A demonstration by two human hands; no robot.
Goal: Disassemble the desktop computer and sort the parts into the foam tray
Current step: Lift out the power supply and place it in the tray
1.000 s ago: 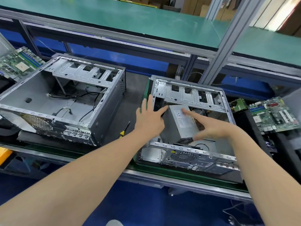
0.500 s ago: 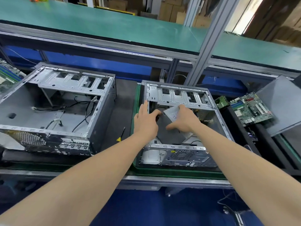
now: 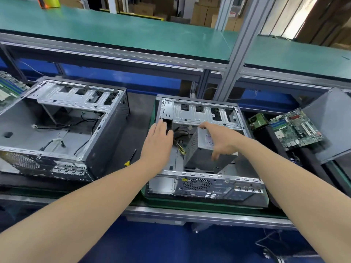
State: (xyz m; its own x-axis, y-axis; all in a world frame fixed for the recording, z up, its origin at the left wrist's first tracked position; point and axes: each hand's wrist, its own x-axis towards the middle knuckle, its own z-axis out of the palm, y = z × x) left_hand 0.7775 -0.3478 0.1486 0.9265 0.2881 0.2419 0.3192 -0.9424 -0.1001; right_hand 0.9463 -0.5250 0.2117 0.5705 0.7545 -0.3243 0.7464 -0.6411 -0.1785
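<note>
a left board [image 3: 7, 90] showed only in part at the frame's edge, behind the left case [image 3: 28, 118], which lay open on the worktop [image 3: 140, 114] with loose black cables on its floor. a screwdriver [image 3: 130, 157] (yellow at its near end) lay on the worktop between that case and the middle case [image 3: 199, 112]. the left hand [image 3: 158, 141] was flat and wide, fingers straight and together, lying along the left wall of the middle case with the fingertips near its far corner; it held nothing. inside the middle case the power supply [image 3: 195, 149] sat tilted, with a bundle of wires [image 3: 180, 147] running from its left side down into the case. the right hand [image 3: 222, 139] gripped the power supply from above, forefinger stretched to the far top edge and the other fingers curled down over the near face. right of this case a small green card [image 3: 257, 120] and the right board [image 3: 296, 130] rested on a black tray [image 3: 273, 141], the board tilted. a grey panel [image 3: 330, 126] leaned at the far right, just beside the board.
</note>
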